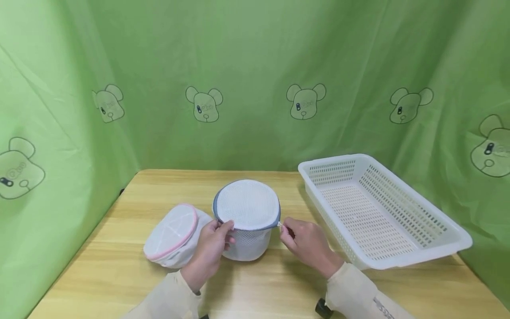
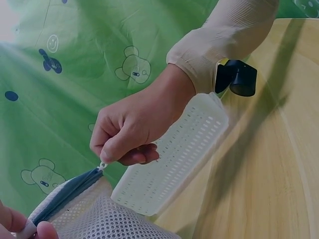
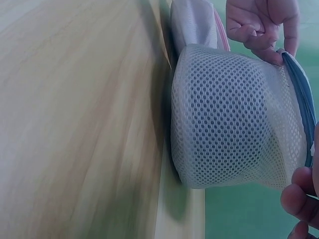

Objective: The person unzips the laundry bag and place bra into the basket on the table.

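Observation:
A round white mesh laundry bag [image 1: 248, 204] with a blue-grey zipper band [image 2: 70, 195] round its top stands upright on the table. My left hand [image 1: 212, 241] pinches the near left of its rim between thumb and fingers. At the right end of the band, my right hand [image 1: 307, 241] grips the small white zipper pull [image 2: 103, 165], its fingers curled in. In the right wrist view the bag's mesh side [image 3: 224, 114] bulges out full and rounded. Left of it, close by my left hand, leans a second white laundry bag [image 1: 171, 230] with pink trim.
A large white plastic basket [image 1: 332, 210] with slotted walls sits at the right, just beyond my right hand. Under everything is a wooden table [image 1: 119, 274]. Green curtains [image 1: 255, 44] printed with bear heads hang behind and at both sides.

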{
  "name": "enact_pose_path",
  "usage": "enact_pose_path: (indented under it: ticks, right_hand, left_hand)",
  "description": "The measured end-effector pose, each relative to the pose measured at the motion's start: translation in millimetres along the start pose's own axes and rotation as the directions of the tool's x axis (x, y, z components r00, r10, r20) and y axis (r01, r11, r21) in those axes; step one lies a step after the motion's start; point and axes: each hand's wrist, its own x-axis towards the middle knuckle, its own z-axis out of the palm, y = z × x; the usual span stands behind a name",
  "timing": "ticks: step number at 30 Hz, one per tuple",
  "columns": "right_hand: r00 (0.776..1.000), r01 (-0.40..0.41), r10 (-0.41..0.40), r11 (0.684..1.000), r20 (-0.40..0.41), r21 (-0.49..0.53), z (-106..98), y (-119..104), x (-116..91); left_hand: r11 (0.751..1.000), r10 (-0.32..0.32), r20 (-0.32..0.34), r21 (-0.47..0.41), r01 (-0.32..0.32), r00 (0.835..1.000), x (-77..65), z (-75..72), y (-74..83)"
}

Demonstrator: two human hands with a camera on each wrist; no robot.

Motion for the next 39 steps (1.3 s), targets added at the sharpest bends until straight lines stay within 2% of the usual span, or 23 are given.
enact_pose_path:
  ticks: [10, 16, 23, 39]
  right_hand:
    - [1.0, 0.016, -0.016, 1.0, -0.016, -0.006, 1.1, 1.0, -0.6]
    - [1.0, 0.011, -0.011, 1.0, 0.002, -0.002, -1.4, 1.2, 0.2]
    - [0.999, -0.026, 0.026, 1.0, 0.035, -0.003, -5.3, 3.5, -2.6]
    - [0.999, -0.014, 0.014, 1.0, 0.032, -0.019, -5.8, 5.6, -0.3]
  left_hand:
    - [1.0, -0.001, 0.002, -0.01, 0.001, 1.0, 1.3, -3.7, -1.6]
    - [1.0, -0.003, -0.001, -0.013, 0.003, 1.0, 1.3, -3.7, -0.9]
    - [1.0, 0.004, -0.019, -0.009, -0.004, 1.0, 1.9, -5.0, -1.5]
    - [1.0, 0.024, -0.052, -0.017, -0.025, 0.998, 5.8, -7.4, -1.1]
